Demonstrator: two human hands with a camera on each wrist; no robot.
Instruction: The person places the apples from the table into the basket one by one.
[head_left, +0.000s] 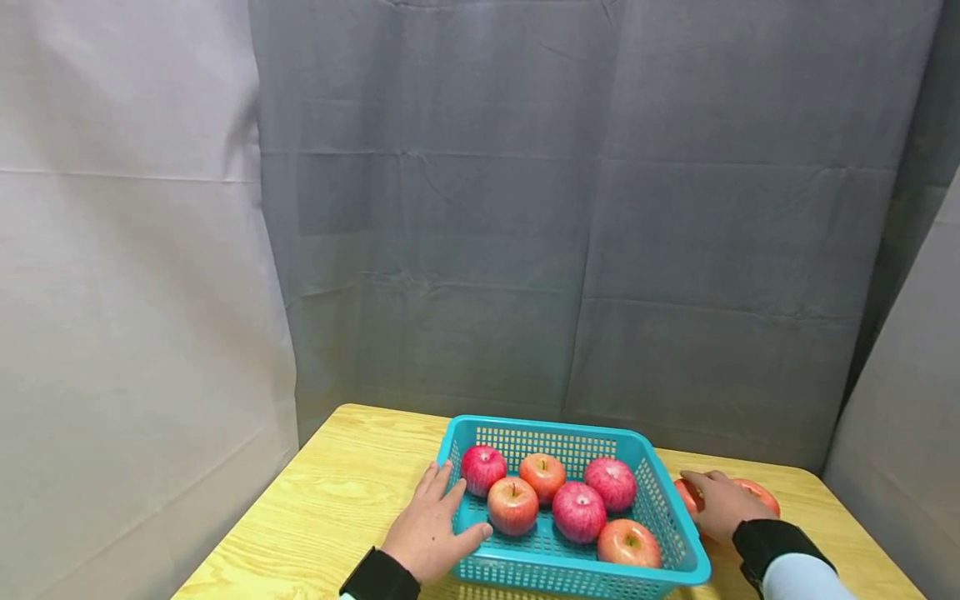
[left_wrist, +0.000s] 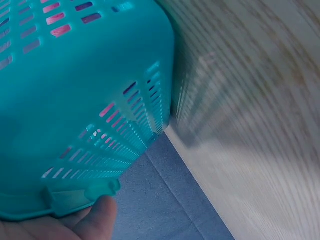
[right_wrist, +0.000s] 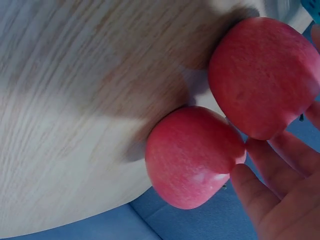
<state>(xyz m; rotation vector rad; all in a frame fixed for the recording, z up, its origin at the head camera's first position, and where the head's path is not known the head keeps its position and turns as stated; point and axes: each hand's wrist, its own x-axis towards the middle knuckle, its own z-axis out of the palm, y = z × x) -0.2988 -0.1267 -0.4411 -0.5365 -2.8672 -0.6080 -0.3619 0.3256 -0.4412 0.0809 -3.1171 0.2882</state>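
A turquoise plastic basket (head_left: 570,577) holds several red apples, some deep pink (head_left: 579,512) and some orange-red (head_left: 513,505). My left hand (head_left: 431,533) rests on the basket's left rim, fingers spread and fairly straight, thumb over the inner edge. In the left wrist view a fingertip (left_wrist: 102,217) shows at the rim. To the basket's right, my right hand (head_left: 723,504) holds an apple (right_wrist: 262,77) from above, with the thumb on the basket side and fingers on the far side. A second apple (right_wrist: 192,157) sits on the table right beside it, touched by the fingertips.
Under everything is a light wood-grain table (head_left: 322,517) with rounded back corners. A grey cloth (head_left: 480,250) hangs behind it. Pale cloth sheets stand at the left (head_left: 135,300) and right (head_left: 907,417).
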